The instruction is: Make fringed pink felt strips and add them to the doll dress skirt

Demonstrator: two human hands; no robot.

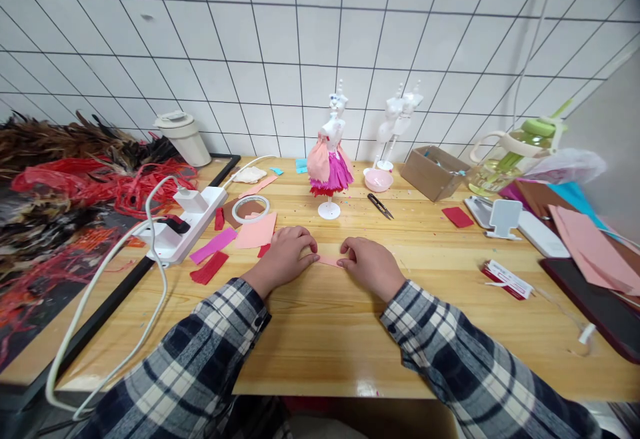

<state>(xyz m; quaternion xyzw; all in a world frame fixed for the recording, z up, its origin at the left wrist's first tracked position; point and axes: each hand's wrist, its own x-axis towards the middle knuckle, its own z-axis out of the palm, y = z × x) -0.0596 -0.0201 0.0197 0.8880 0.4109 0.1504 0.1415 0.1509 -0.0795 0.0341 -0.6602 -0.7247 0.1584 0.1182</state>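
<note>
A narrow strip of pink crepe paper [329, 261] stretches between my two hands, low over the wooden table [310, 345]. My left hand [287, 257] pinches its left end between thumb and fingers. At the other end, my right hand [371, 263] pinches it the same way. Beyond them stands a small white mannequin [331, 133] dressed in a pink, magenta and red paper skirt [333, 171]. Left of my left hand lie a pink paper sheet [257, 231], a roll of white tape [251, 209], a magenta strip [214, 245] and a red piece [209, 269].
Thread snips [380, 206], a pink bowl [378, 179], bare mannequins [395, 119] and a cardboard box [434, 173] stand toward the back. A power strip [187, 225] with cables lies left. At right are a phone stand [504, 219], a bottle [510, 155] and stacked papers [595, 245].
</note>
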